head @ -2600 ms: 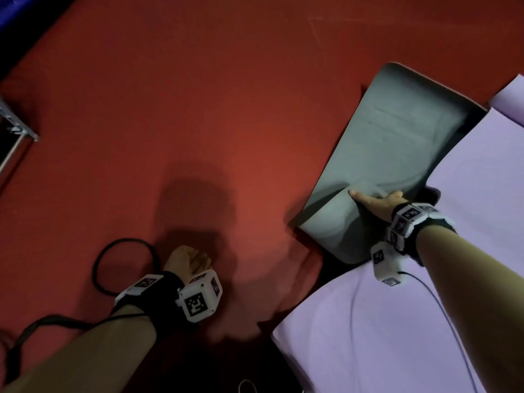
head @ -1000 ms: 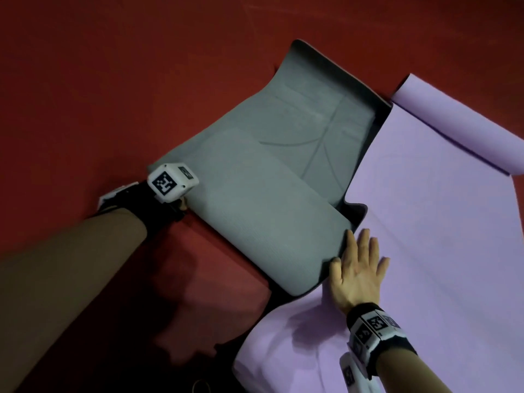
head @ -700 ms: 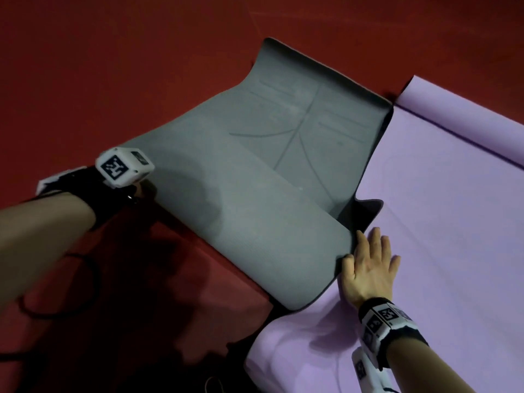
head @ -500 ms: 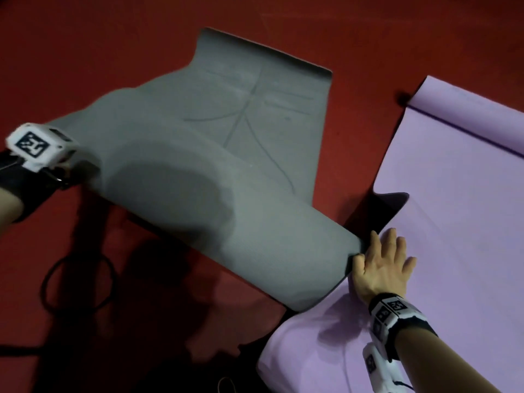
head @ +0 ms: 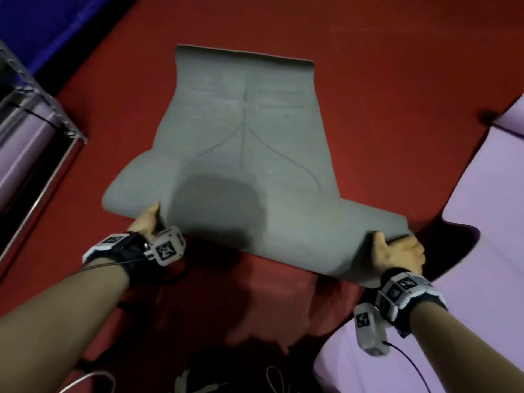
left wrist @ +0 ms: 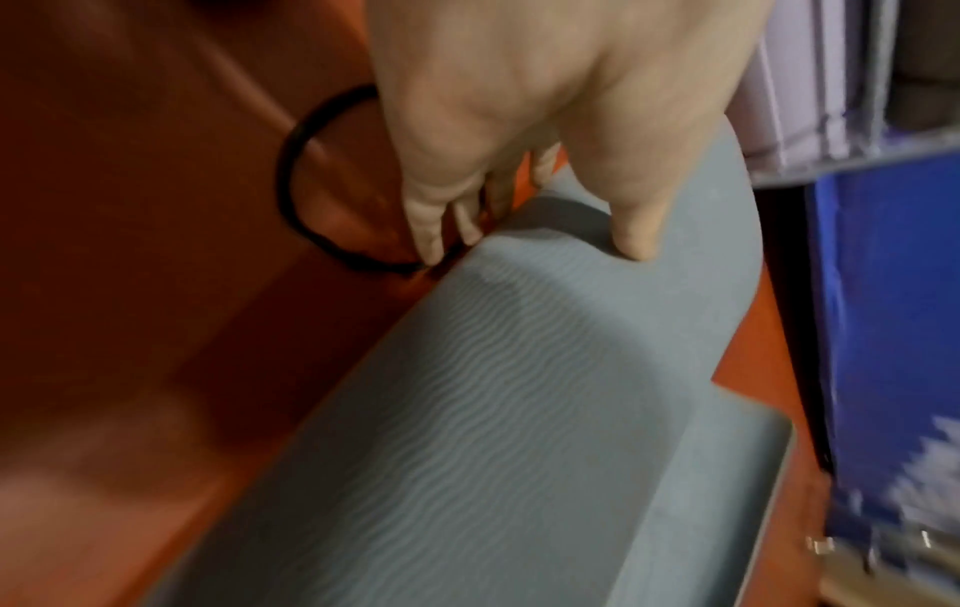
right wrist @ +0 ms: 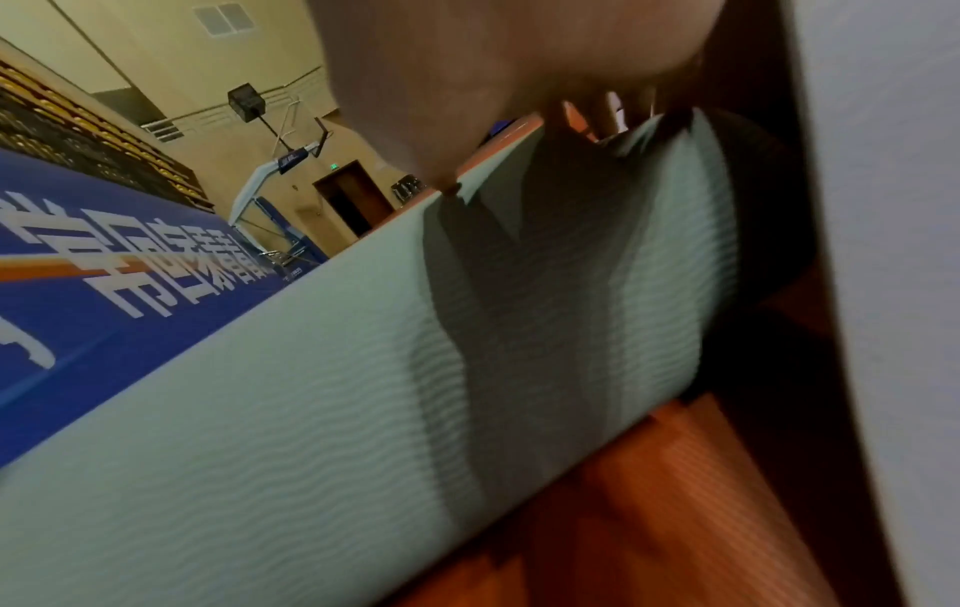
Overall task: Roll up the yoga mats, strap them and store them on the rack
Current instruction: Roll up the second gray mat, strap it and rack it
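Observation:
A grey yoga mat (head: 243,131) lies unrolled on the red floor, its far end flat and its near end lifted. My left hand (head: 147,224) grips the near left corner, thumb on top and fingers under the edge (left wrist: 519,123). My right hand (head: 397,252) holds the near right corner the same way, the thumb over the ribbed surface (right wrist: 311,390). A purple yoga mat (head: 482,208) lies unrolled to the right, apart from the grey one. A black strap loop (left wrist: 296,185) lies on the floor just under my left hand.
A metal rack (head: 42,89) stands at the left edge with a rolled purple mat (head: 19,154) on it. A blue padded wall (head: 56,24) is behind it. Cables (head: 85,381) lie on the floor near my feet. Red floor surrounds the grey mat.
The grey mat has slid left off the purple mat and straightened. My right hand left the purple mat and took the grey mat's near right corner; my left hand still holds the left corner.

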Demonstrator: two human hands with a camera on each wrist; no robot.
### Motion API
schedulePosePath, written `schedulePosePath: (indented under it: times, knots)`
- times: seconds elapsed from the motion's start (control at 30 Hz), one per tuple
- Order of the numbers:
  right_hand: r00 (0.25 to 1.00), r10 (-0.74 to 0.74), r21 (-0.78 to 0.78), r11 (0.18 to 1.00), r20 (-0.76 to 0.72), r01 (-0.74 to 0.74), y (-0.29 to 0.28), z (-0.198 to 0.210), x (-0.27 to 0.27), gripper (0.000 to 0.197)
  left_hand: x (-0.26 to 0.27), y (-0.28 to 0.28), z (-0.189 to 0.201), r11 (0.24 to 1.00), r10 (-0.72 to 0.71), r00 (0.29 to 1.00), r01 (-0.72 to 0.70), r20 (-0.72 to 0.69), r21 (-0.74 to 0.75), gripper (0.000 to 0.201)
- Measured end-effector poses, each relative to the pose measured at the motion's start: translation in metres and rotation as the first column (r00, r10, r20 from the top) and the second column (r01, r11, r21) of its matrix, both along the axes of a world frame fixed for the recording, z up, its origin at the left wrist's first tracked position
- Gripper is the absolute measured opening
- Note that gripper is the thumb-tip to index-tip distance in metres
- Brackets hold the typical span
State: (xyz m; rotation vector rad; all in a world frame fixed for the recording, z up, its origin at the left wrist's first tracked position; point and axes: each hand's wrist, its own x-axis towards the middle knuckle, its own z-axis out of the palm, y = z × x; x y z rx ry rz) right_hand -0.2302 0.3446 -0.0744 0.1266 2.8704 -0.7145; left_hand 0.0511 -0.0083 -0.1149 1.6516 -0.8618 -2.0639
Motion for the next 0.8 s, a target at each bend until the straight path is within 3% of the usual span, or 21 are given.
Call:
schedulePosePath:
  times: [0.07, 0.13, 0.3, 0.37, 0.43, 0.47, 0.5, 0.53, 0.63, 0.7, 0.8]
  knots:
    - [0.997, -0.075, -0.057, 0.995, 0.032, 0.077, -0.005, 0.003, -0.002, 0.091, -0.001, 0.014, 0.018, 0.99, -0.135, 0.991, 0.135, 0.007, -0.027, 0.051]
    - [0.987, -0.119, -0.046, 0.991, 0.104, 0.124, -0.005, 0.005, -0.006, 0.096, 0.005, 0.018, 0.03, 0.989, -0.116, 0.99, 0.122, 0.075, -0.083, 0.039]
    - [0.927, -0.26, -0.086, 0.952, 0.271, 0.292, 0.01, 0.009, -0.006, 0.127, 0.049, 0.018, 0.018, 0.983, 0.097, 0.96, -0.052, 0.262, -0.173, 0.015]
    - [0.92, -0.238, -0.148, 0.944, 0.311, 0.294, 0.012, 0.006, -0.009, 0.147, 0.061, 0.021, 0.003, 0.994, 0.012, 0.955, 0.021, 0.297, -0.107, 0.018]
    - [0.932, -0.172, -0.219, 0.944, 0.318, 0.248, 0.008, 0.005, -0.017, 0.158, 0.065, 0.029, -0.008, 0.966, -0.202, 0.919, 0.244, 0.337, -0.087, 0.025]
    - [0.94, -0.112, -0.283, 0.936, 0.323, 0.209, 0.001, 0.009, -0.018, 0.15, 0.063, 0.033, -0.014, 0.909, -0.324, 0.844, 0.402, 0.427, -0.106, 0.027]
    - [0.942, -0.055, -0.363, 0.914, 0.331, 0.181, -0.009, 0.013, -0.017, 0.133, 0.064, 0.034, -0.018, 0.8, -0.43, 0.711, 0.586, 0.556, -0.132, 0.027]
    - [0.948, -0.013, -0.437, 0.885, 0.319, 0.159, -0.022, 0.018, -0.013, 0.108, 0.066, 0.037, -0.024, 0.731, -0.45, 0.627, 0.668, 0.636, -0.142, 0.031]
    - [0.95, 0.013, -0.626, 0.755, 0.313, 0.196, -0.068, 0.016, 0.001, 0.044, 0.08, 0.039, -0.04, 0.455, -0.476, 0.239, 0.891, 0.846, 0.004, 0.057]
    - [0.961, 0.03, -0.693, 0.699, 0.276, 0.177, -0.102, 0.01, 0.008, 0.017, 0.09, 0.037, -0.043, 0.354, -0.482, 0.082, 0.929, 0.872, 0.109, 0.057]
    - [0.992, 0.012, -0.763, 0.641, 0.127, 0.09, -0.148, 0.012, 0.006, 0.015, 0.109, 0.029, -0.044, 0.294, -0.503, -0.015, 0.937, 0.864, 0.187, 0.044]
